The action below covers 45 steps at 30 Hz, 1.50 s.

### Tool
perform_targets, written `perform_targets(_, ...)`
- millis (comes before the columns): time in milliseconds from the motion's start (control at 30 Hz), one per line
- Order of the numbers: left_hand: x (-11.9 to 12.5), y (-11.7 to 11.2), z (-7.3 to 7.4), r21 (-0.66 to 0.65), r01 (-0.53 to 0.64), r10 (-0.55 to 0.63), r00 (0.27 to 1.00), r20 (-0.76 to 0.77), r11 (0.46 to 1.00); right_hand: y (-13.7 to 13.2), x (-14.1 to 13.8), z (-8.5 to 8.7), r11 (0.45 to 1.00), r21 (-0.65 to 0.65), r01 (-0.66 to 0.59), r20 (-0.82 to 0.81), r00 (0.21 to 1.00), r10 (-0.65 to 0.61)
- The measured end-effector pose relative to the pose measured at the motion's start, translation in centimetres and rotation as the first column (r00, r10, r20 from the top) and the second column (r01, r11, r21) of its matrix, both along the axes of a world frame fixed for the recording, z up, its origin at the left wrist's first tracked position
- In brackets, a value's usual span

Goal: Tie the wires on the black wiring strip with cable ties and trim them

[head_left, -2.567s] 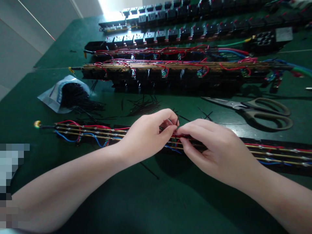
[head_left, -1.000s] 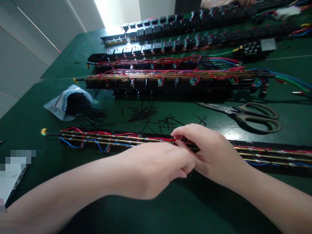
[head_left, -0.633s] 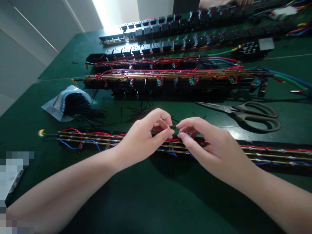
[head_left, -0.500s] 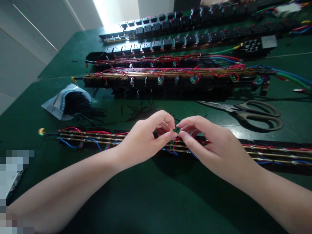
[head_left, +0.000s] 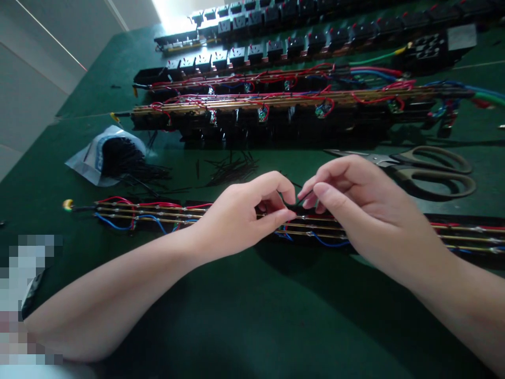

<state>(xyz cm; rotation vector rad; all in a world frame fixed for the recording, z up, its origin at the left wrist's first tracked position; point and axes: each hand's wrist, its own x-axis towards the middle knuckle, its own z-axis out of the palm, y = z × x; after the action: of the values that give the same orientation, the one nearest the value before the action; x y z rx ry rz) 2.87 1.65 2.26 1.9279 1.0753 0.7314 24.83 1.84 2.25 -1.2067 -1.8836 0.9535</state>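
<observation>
Over a long black strip with brass rods and red and blue wires [head_left: 153,216], both hands meet at a thin black cable tie [head_left: 306,196]. My left hand [head_left: 240,213] pinches one part of it between thumb and index finger, just above the rods. The other part runs up to the right, where my right hand [head_left: 366,208] grips it between thumb and fingers. The tie looks bent into a curve near the left fingertips. Whether it passes around a rod or wire is hidden by the fingers.
Beyond the hands lie loose black cable ties [head_left: 232,169] and an open plastic bag [head_left: 89,163] full of more. Scissors [head_left: 437,171] rest behind my right hand. Farther back stand several wired strips [head_left: 221,105] and socket strips [head_left: 256,51] on the green table [head_left: 221,321].
My right hand has moved right and up from my left fingertips, and the black cable tie now shows between them. My left hand stays pinched in nearly the same place.
</observation>
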Motion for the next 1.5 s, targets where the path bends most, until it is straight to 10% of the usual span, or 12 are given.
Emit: perform_targets(1500,0.3,-0.37,0.15,-0.006,-0.064,0.064,0.998,-0.009,0.998,-0.25,0.09,0.11,0.986,0.143,-0.085,0.001,0.996,0.086)
